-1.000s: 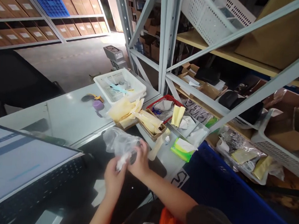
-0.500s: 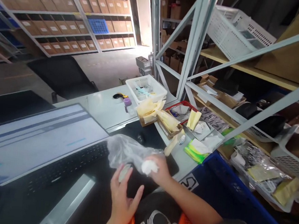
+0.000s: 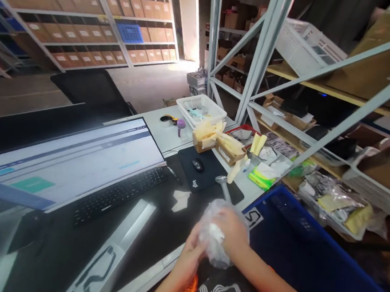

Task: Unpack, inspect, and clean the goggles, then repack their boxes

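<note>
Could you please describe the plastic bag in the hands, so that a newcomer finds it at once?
Start at the large blue container at lower right. Beside its left edge, the left hand and right hand hold the plastic bag between them. It is crumpled, puffy and translucent, unlike the flat white scrap on the dark desktop.

Near six o'clock, the white thing [image 3: 216,233] between left hand [image 3: 193,247] and right hand [image 3: 234,231], against the plastic bag [image 3: 221,258], is too blurred to identify. The monitor [image 3: 80,160] is cut off at nine, the blue bin [image 3: 291,241] at five.
</note>
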Demonstrator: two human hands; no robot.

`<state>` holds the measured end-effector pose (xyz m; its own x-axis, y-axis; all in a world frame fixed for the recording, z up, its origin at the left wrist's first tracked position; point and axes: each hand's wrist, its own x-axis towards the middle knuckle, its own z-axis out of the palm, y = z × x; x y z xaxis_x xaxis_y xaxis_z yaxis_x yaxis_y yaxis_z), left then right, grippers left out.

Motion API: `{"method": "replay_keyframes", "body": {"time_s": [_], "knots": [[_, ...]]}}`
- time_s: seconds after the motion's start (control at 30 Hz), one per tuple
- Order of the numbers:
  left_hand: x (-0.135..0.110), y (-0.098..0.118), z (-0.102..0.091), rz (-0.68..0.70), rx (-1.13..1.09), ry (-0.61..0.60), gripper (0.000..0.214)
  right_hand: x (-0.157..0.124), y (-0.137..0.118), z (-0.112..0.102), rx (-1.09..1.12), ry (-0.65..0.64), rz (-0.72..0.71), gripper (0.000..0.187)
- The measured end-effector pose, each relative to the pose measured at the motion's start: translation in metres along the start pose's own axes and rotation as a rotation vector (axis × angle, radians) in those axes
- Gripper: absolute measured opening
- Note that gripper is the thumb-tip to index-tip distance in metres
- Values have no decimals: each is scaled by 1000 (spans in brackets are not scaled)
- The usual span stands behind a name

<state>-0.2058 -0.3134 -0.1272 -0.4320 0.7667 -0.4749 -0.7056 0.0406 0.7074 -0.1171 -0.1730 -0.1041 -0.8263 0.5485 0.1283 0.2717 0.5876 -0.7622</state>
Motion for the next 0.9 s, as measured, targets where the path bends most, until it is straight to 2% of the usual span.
{"method": "replay_keyframes", "body": {"time_s": [0.07, 0.17, 0.27, 0.37, 0.4, 0.43, 0.5, 0.53, 0.57, 0.63, 0.67, 0.7, 0.77, 0.83, 0.9], "knots": [[-5, 0, -3, 13, 22, -64, 69, -22, -1, 10, -267, 26, 33, 24], [-10, -12, -7, 6, 102, -108, 56, -60, -5, 25, -361, -56, 54, 31], [-10, -26, -8, -23, 140, -28, 41, -99, -6, 19, -240, -164, 3, 47], [-4, -31, -9, -6, 133, 83, 31, -119, 8, -16, 17, -315, 24, 64], [-1, -29, -9, 5, 136, 101, 29, -119, 14, -29, 62, -282, 56, 63], [0, -27, -8, 17, 144, 106, 28, -117, 20, -42, 52, -179, 73, 66], [-3, -21, -3, 55, 176, 85, 26, -110, 24, -56, -52, 70, 49, 90], [-6, -18, 0, 77, 200, 60, 25, -108, 21, -58, -107, 135, 23, 109], [-10, -17, 3, 98, 227, 25, 25, -107, 15, -55, -117, 100, -8, 123], [-16, -16, 8, 126, 282, -55, 27, -103, 1, -42, -53, -183, -57, 130], [-17, -17, 10, 132, 306, -91, 33, -99, -4, -34, -44, -246, -27, 124], [-16, -18, 12, 126, 311, -113, 42, -93, -6, -27, -36, -232, -5, 112], [-10, -23, 16, 48, 262, -187, 58, -80, 2, -24, -33, -126, 0, 73], [0, -28, 24, -25, 231, -273, 67, -73, 22, -36, -12, -17, -15, 50], [11, -32, 39, -25, 265, -339, 74, -78, 50, -59, 54, 113, 9, 34]]}}
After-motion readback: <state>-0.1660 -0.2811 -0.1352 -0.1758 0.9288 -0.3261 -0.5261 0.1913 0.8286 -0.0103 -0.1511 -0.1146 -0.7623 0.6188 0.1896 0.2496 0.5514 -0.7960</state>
